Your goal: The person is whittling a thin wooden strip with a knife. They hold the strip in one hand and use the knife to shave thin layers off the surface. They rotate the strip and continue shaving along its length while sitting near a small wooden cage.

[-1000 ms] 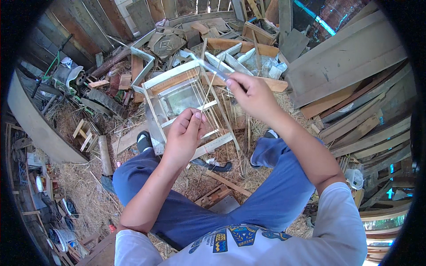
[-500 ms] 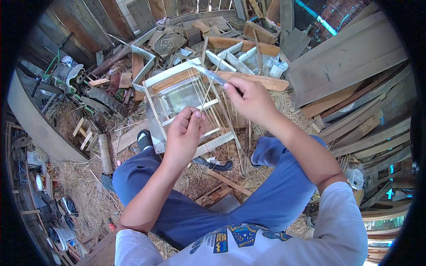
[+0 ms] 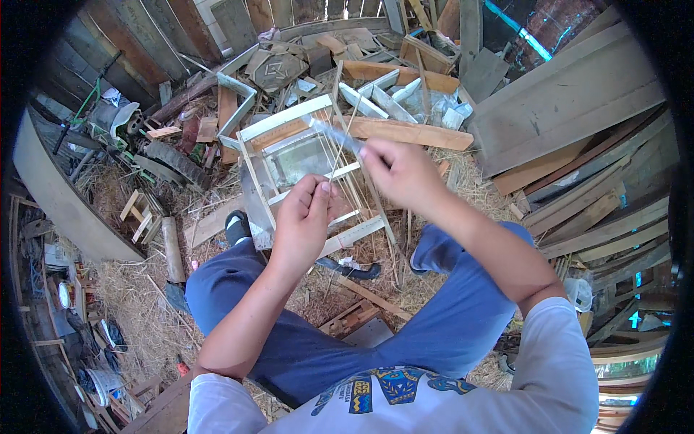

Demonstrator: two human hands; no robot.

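A thin pale stick (image 3: 335, 165) stands up from the person's left hand (image 3: 305, 210), out in front of the knees and above a pale wooden frame (image 3: 283, 120). Thumb and fingers are pinched closed on its lower end. The right hand (image 3: 405, 170) is wrapped around the handle of a knife (image 3: 334, 134), whose blurred blade lies across the stick's line; whether they touch, I can't tell. More slender strips lean along the frame's right side. Under it all, the floor (image 3: 163, 318) is strewn with dry straw and wood scraps. Beyond the frame sits a jumbled heap of offcuts (image 3: 278, 72), with a wheeled machine (image 3: 126, 119) to the left. A broad board (image 3: 571, 94) leans on the right, and a plank wall (image 3: 119, 40) closes the far left.
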